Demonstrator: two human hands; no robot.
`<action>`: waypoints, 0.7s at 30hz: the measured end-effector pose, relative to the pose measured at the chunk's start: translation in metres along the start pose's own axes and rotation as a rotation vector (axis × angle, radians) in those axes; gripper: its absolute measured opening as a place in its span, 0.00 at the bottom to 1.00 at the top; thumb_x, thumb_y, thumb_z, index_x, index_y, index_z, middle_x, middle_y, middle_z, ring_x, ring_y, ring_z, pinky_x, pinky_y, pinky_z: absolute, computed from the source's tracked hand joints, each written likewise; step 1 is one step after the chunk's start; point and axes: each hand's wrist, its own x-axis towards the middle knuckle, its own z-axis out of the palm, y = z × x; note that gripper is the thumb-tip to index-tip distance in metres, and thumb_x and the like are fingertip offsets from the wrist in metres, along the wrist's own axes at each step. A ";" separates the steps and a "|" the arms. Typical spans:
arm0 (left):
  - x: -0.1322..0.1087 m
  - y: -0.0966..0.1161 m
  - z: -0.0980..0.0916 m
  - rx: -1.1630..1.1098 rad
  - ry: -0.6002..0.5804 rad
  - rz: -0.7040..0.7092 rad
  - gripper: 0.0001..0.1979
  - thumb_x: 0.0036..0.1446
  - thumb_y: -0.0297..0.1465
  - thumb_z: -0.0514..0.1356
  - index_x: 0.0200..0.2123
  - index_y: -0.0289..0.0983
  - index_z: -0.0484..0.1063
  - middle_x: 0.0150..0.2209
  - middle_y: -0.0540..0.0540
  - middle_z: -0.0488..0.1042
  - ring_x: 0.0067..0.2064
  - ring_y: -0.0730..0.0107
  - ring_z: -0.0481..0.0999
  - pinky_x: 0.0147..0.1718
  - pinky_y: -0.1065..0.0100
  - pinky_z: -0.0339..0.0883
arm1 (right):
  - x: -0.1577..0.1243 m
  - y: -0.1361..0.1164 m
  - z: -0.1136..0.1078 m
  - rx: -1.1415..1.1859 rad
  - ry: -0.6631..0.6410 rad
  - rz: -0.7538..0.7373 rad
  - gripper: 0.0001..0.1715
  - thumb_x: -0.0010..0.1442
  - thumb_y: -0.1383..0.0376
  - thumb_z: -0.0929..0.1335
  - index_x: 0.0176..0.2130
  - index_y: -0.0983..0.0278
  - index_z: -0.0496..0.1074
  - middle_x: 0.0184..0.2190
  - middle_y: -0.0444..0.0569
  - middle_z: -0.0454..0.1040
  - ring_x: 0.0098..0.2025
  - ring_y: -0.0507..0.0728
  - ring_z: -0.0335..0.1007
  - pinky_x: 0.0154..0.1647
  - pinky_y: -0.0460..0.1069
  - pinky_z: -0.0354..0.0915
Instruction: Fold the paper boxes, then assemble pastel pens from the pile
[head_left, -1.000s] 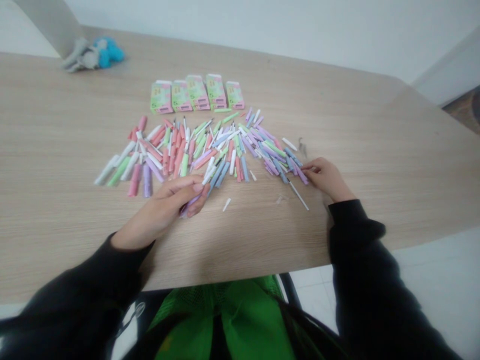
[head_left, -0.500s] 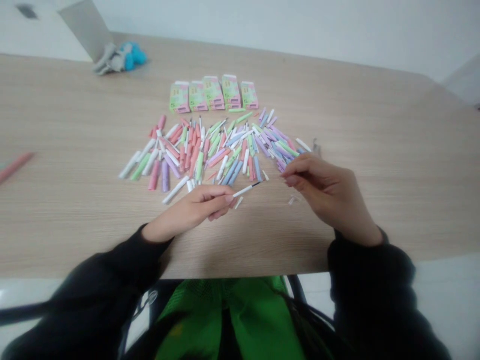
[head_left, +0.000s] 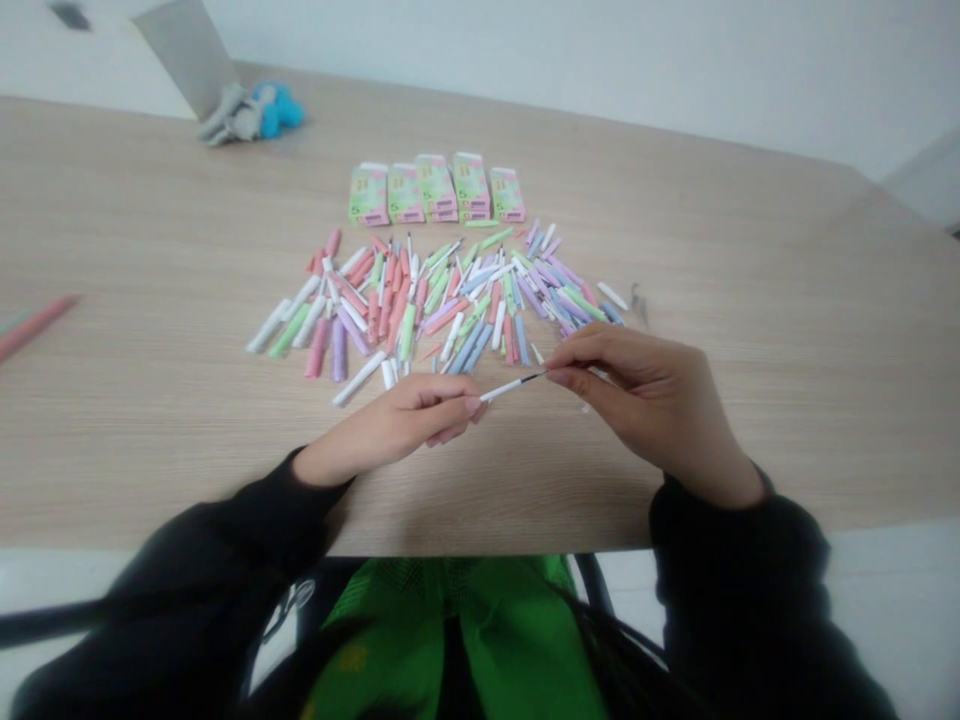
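Note:
My left hand [head_left: 424, 412] is closed around a slim white pen refill [head_left: 501, 391] with a dark tip pointing right. The refill is held slightly above the table, tilted a little upward to the right. My right hand [head_left: 634, 395] pinches thumb and forefinger together right at the dark tip; anything small between those fingertips is too hidden to make out. Just beyond both hands lies a loose heap of pen parts [head_left: 397, 300] in red, white, green, purple and blue, with caps, barrels and thin dark-tipped pieces mixed together.
Several small green and pink boxes [head_left: 405, 193] stand in a row behind the heap. A grey and blue bundle [head_left: 259, 112] lies at the back left beside a grey panel [head_left: 186, 55]. One red pen-like piece [head_left: 37, 328] is at the far left. The table's front edge runs below my wrists.
My right hand has moved left and slightly down, so its fingertips now meet the refill's tip. My left hand keeps its hold on the refill. The view has shifted slightly.

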 end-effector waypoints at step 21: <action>-0.002 -0.002 -0.006 -0.076 0.221 0.082 0.21 0.71 0.33 0.52 0.23 0.36 0.63 0.21 0.54 0.61 0.25 0.75 0.59 0.29 0.67 0.52 | -0.045 0.116 -0.058 -0.396 0.132 0.624 0.11 0.57 0.60 0.70 0.37 0.63 0.80 0.31 0.51 0.80 0.28 0.57 0.73 0.30 0.52 0.67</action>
